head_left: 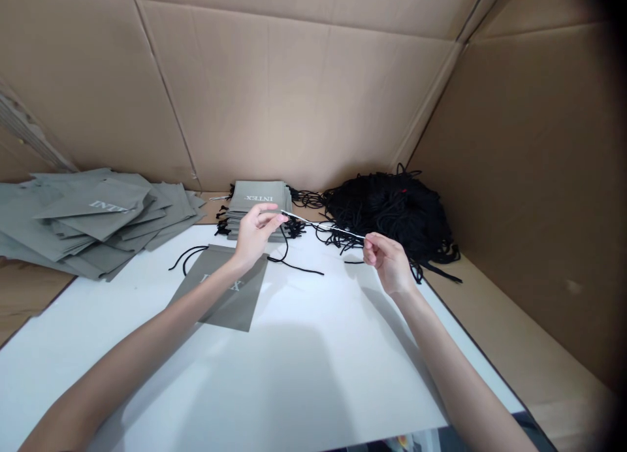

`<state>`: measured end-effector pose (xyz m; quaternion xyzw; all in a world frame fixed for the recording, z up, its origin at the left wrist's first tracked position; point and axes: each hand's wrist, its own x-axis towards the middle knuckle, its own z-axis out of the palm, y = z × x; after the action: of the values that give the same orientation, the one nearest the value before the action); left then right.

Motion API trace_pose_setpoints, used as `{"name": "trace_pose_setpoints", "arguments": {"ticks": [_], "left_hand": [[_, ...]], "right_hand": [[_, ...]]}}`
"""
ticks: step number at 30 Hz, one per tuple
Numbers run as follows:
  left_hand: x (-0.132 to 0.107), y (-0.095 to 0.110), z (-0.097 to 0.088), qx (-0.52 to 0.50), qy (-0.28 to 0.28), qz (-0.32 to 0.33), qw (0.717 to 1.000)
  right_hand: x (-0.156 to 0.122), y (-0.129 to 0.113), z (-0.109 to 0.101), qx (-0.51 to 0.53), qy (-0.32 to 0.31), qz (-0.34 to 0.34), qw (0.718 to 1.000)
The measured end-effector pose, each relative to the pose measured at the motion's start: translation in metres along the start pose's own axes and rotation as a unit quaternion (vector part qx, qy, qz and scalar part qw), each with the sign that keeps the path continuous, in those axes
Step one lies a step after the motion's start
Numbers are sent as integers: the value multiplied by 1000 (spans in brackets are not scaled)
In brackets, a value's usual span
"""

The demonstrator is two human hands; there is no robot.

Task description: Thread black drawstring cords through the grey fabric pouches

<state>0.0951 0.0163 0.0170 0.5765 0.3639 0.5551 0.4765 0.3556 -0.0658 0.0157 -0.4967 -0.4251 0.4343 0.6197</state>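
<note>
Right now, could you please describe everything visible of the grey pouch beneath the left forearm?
The grey pouch looks like thin fabric, four-sided, lying flat and slightly askew on the white tabletop. The left forearm partly hides it and its white lettering; contact is unclear. Black cords extend from both upper corners.

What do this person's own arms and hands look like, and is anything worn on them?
They are ordinary human limbs, with no machine parts or cables. The left hand and right hand have no gloves, and I see no rings. The left forearm and right forearm are slim and bare, without watch, bracelet or visible markings.
</note>
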Motion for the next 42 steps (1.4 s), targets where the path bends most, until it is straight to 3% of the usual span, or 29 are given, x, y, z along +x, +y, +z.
{"name": "trace_pose_setpoints", "arguments": {"ticks": [10,19,24,29,33,38,42], "left_hand": [[4,4,-7,50,9,15,999],[11,16,-17,112,-81,-23,990],[12,31,-19,114,-65,-26,991],[14,46,-25,115,-58,-10,992],[13,58,-31,124,-115,-5,986],[12,66,-40,175,-277,23,945],[17,50,-43,261,-290,41,920]], "right_hand": [[1,3,-3,-23,-4,-5,1000],[1,0,-7,-119,-18,-35,992],[1,5,-7,-221,-54,-33,973],[0,16,-8,-343,-90,-24,935],[-1,21,-8,-404,-108,-24,908],[2,24,-9,-435,-123,-21,892],[3,26,-10,-441,-133,-21,887]]}}
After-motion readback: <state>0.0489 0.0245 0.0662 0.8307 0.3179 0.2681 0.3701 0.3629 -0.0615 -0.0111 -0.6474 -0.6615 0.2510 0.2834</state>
